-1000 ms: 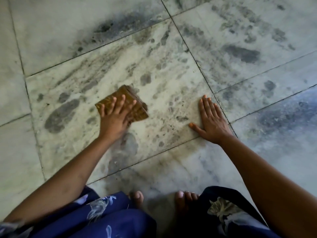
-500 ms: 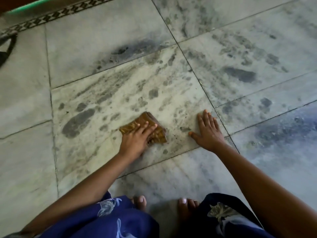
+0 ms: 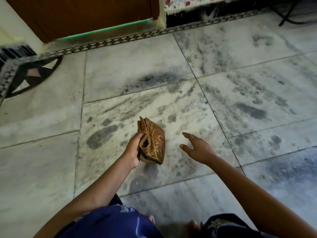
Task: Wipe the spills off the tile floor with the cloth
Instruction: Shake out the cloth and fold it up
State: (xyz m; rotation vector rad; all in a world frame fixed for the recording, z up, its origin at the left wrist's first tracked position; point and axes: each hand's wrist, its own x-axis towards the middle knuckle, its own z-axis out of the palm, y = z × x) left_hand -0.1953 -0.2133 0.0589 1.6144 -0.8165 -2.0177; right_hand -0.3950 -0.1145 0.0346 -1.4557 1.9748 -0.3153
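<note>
A folded brown patterned cloth (image 3: 155, 143) hangs upright off the floor, gripped along its left edge by my left hand (image 3: 134, 148). My right hand (image 3: 197, 148) hovers just right of it, fingers spread, holding nothing, apparently lifted off the tile. The pale marble tile floor (image 3: 128, 69) under them carries dark wet spills: a large oval blotch (image 3: 101, 136) left of the cloth, streaks (image 3: 154, 79) farther away, and patches (image 3: 252, 110) on the tiles to the right.
A brown wooden door (image 3: 85, 12) with a green strip below stands at the far edge. A patterned border strip (image 3: 120, 37) runs along it. A dark patterned mat (image 3: 29, 73) lies far left. My knees in blue fabric (image 3: 111, 222) and toes (image 3: 193, 224) are at the bottom.
My left hand went from pressing the cloth flat on the tile to lifting it upright off the floor. My right hand came up off the tile. The view tilted up toward the door.
</note>
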